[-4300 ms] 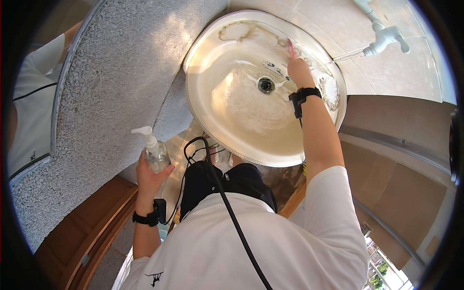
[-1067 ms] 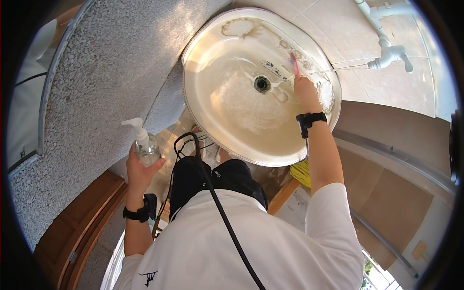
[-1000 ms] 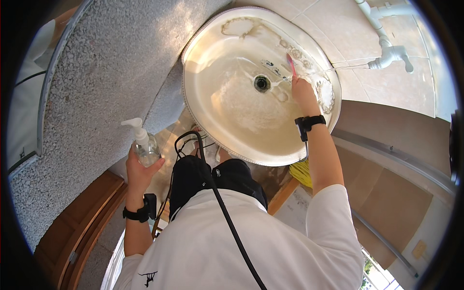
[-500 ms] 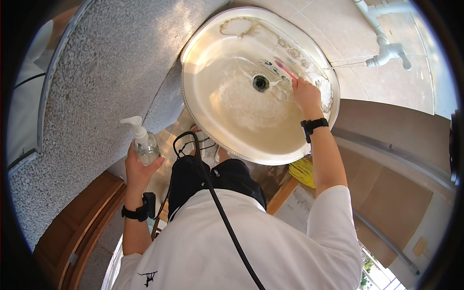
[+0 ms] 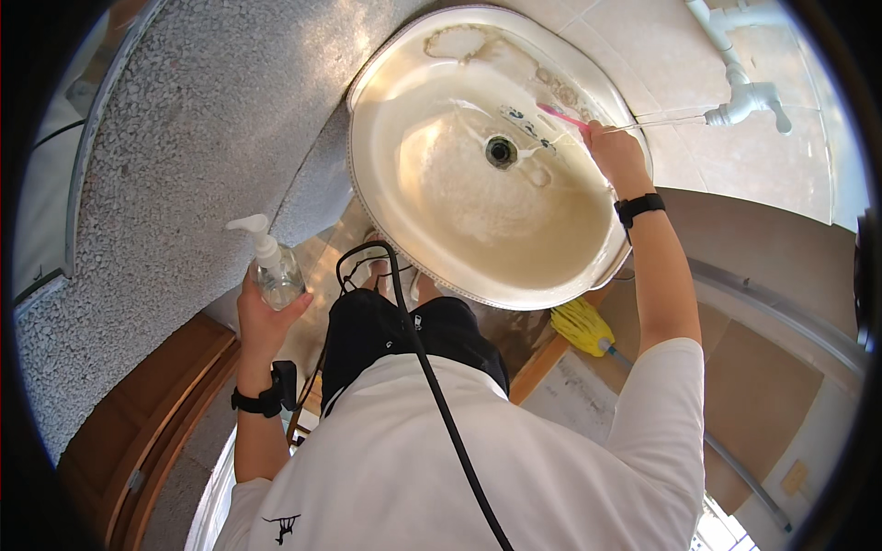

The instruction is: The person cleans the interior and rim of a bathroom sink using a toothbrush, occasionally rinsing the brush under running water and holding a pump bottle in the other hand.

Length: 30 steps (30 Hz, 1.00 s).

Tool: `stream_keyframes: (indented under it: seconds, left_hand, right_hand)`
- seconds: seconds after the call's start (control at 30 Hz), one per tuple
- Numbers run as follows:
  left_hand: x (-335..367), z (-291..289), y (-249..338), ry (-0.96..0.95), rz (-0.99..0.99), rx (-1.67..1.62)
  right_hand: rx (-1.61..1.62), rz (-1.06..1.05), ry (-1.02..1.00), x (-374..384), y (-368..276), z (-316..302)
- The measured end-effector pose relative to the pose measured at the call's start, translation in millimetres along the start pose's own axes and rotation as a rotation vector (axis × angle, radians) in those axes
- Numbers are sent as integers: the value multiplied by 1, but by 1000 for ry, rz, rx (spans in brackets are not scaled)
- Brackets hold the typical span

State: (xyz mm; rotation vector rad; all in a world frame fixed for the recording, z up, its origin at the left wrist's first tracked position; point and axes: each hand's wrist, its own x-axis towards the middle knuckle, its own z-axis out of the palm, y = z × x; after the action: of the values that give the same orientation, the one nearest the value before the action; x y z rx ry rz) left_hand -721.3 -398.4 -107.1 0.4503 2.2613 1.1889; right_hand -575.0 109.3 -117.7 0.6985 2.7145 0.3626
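My left hand [image 5: 264, 323] is wrapped round a clear pump bottle [image 5: 279, 278] with a white pump head, held upright to the left of my legs. Over the far right part of a stained, off-white oval washbasin [image 5: 478, 248], my right hand [image 5: 617, 156] grips a pink toothbrush [image 5: 562, 115]. Its head points left, toward the basin's far side. A thin stream of water runs from the white tap [image 5: 746, 104] on the wall to my right hand. The dark drain hole [image 5: 501, 152] sits near the basin's middle.
A speckled grey stone-chip wall [image 5: 193, 156] rises at the left. Below the basin's near right edge lies a yellow mop head [image 5: 582, 327]. A black cable [image 5: 423, 358] hangs down my front. Brown wooden panelling [image 5: 156, 413] stands at the lower left.
My right hand has moved right and slightly farther away with the toothbrush, into the water stream near the rim. My left hand still holds the bottle in about the same place.
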Motion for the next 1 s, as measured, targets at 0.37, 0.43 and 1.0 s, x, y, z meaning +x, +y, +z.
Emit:
stream_keyframes:
  seconds: [0.37,0.43,1.0]
  left_hand:
    - [-2,2,4,34,-1,39]
    - [-2,1,2,53,1,17]
    - [-4,-3,-15,42,-11,26]
  right_hand:
    - [-40,-30,-96,2,-4,10]
    - [-63,-52,-139,-4,11,11]
    - [-134,-32,70,8,-8,6]
